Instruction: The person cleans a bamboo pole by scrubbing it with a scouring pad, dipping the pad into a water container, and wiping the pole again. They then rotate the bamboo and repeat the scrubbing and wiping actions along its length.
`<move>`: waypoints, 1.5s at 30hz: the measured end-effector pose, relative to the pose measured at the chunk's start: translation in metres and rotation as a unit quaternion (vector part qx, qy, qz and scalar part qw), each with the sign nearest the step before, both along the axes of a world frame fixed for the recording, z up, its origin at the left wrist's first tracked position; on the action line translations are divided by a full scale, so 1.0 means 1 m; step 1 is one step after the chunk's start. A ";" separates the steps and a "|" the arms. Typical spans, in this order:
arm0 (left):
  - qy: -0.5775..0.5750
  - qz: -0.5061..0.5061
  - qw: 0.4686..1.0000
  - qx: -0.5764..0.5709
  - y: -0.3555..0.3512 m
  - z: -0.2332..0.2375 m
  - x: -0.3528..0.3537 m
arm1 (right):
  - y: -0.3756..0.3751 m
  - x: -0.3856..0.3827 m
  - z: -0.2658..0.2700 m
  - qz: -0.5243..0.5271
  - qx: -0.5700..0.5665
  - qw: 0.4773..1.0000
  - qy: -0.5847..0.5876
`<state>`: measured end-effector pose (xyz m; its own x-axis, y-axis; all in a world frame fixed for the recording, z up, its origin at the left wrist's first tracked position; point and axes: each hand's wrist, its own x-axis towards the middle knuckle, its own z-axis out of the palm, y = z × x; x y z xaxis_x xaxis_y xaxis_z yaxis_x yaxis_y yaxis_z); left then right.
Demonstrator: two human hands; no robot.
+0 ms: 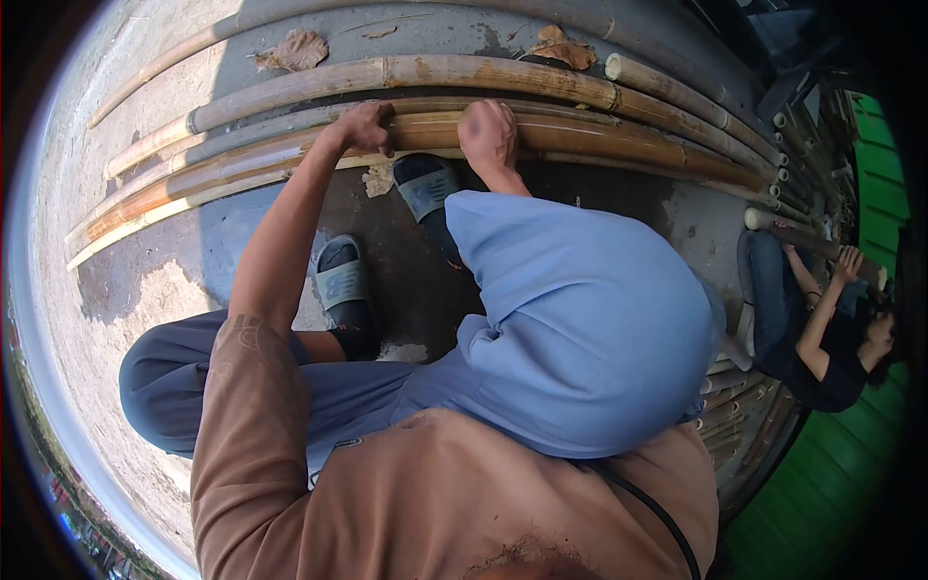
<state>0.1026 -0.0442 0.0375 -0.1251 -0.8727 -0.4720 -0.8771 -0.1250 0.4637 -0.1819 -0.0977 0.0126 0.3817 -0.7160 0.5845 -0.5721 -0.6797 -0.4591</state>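
A brown, glossy bamboo pole [425, 131] lies on the floor in front of me, among several paler poles. My left hand [365, 128] reaches over this pole, its fingers curled down around it. Further right along the same pole rests my right hand [488, 136], closed into a fist against its surface. Whatever the right fist holds, if anything, is hidden. Just beyond both hands runs a thicker, mottled bamboo pole [319, 79].
My sandalled feet [425, 186] are close to the poles. Dry leaves [293, 50] lie at the back. At the right a person [822, 319] sits holding a bamboo piece [802, 237], near stacked bamboo [739, 411] and a green corrugated panel [822, 493].
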 end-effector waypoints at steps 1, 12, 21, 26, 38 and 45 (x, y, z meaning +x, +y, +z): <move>-0.011 -0.005 1.000 -0.017 0.003 -0.004 0.001 | -0.004 -0.007 0.002 0.003 0.008 1.000 -0.007; -0.141 -0.045 0.983 -0.105 0.013 -0.001 -0.023 | -0.064 -0.184 0.000 -0.291 -0.056 0.953 0.063; -0.105 -0.040 0.977 -0.180 0.029 -0.007 -0.024 | 0.001 -0.030 0.009 0.083 0.001 0.995 -0.061; -0.158 -0.073 0.955 -0.239 0.043 -0.002 -0.030 | -0.052 -0.156 -0.012 -0.178 -0.038 0.983 -0.025; -0.026 -0.089 0.986 -0.137 0.000 -0.002 -0.009 | 0.001 -0.025 0.010 0.069 -0.027 0.994 -0.078; 0.017 -0.060 0.997 -0.042 -0.021 0.004 0.000 | -0.081 -0.172 -0.001 -0.250 -0.063 0.966 -0.008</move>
<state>0.1030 -0.0649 0.0414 -0.2463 -0.8864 -0.3920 -0.8671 0.0208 0.4977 -0.3542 -0.1787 0.0111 -0.0026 -0.7315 0.6818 -0.8373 -0.3712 -0.4015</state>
